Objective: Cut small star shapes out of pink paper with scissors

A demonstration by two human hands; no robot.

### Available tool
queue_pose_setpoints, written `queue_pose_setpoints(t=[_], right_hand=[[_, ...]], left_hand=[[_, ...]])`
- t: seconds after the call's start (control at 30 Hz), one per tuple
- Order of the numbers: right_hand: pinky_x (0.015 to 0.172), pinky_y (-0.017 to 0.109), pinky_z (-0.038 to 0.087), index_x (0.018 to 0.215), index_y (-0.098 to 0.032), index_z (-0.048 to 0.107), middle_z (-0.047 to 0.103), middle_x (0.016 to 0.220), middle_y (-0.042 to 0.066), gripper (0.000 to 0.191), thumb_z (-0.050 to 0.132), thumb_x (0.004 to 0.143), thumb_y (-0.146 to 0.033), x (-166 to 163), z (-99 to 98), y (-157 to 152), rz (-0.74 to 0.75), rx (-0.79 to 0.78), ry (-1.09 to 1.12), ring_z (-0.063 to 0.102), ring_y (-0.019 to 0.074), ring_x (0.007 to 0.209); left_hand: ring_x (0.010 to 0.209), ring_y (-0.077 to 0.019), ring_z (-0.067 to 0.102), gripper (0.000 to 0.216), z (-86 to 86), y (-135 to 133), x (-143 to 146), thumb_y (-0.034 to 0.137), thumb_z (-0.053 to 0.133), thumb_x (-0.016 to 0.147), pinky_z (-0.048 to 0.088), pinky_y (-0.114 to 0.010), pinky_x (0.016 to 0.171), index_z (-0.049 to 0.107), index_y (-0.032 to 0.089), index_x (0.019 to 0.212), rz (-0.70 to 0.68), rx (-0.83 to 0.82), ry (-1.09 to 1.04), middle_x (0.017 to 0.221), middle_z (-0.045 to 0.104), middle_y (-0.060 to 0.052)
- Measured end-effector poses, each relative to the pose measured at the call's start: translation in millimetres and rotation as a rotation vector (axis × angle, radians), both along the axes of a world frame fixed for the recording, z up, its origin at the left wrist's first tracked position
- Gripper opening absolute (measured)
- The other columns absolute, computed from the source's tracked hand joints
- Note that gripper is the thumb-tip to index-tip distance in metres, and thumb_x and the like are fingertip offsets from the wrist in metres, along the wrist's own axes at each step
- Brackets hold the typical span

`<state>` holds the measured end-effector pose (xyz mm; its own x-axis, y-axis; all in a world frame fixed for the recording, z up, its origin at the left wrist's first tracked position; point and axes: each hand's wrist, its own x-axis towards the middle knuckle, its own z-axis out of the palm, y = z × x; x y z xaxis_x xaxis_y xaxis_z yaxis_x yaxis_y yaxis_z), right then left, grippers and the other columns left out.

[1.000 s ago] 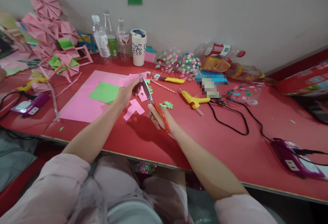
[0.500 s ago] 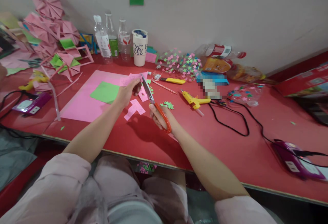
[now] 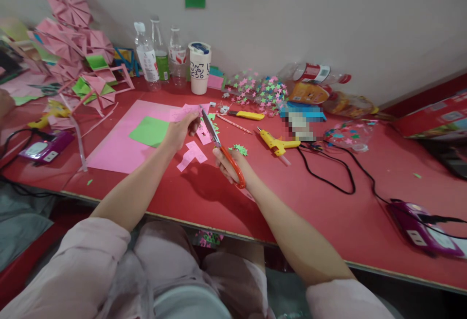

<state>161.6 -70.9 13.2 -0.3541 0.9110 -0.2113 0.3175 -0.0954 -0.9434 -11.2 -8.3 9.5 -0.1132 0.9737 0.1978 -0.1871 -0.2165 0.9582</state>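
Note:
My right hand (image 3: 231, 163) is closed round the orange handles of a pair of scissors (image 3: 210, 127), whose metal blades point up and left. Beside the blade tips, my left hand (image 3: 184, 129) has its fingers pinched together; what lies between them is too small to make out. Pink paper pieces with drawn marks lie behind that hand, and a pink paper scrap (image 3: 192, 155) rests below it. Small green paper stars (image 3: 240, 149) are heaped just right of the scissors. A green paper square (image 3: 149, 131) lies on a large pink sheet (image 3: 113, 151) to the left.
A yellow glue gun (image 3: 278, 143) with a black cord and a yellow cutter knife (image 3: 248, 115) lie to the right. Bottles and a white cup (image 3: 199, 68) stand by the wall. Purple power strips (image 3: 423, 226) sit at both sides. A person's hand (image 3: 5, 104) shows at far left.
Almost nothing differs. The scissors' handles and my right hand have shifted very slightly right; my left hand keeps its place.

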Motion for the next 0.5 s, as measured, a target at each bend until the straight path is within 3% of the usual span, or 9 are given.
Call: queue_pose_setpoints(t=[0.23,0.5], right_hand=[[0.026,0.02,0.025,0.058,-0.021,0.042,0.034,0.032,-0.008,0.055,0.053,0.073,-0.072,0.5,-5.3,2.1,-0.013,0.013,0.016,0.03,0.0061,0.023],[0.028,0.02,0.026,0.059,-0.02,0.042,0.034,0.033,-0.009,0.05,0.054,0.078,-0.065,0.5,-3.5,1.1,0.002,0.015,-0.013,0.031,0.0057,0.024]], left_hand=[[0.04,-0.0027,0.045,0.023,1.4,0.6,-3.1,0.027,0.058,0.076,0.032,-0.017,0.038,0.056,0.016,0.056,0.026,-0.032,-0.055,0.047,0.052,0.004],[0.039,-0.0027,0.046,0.017,4.2,4.6,-8.7,0.026,0.059,0.078,0.035,-0.015,0.038,0.051,0.018,0.065,0.017,0.08,-0.138,0.049,0.054,0.006]])
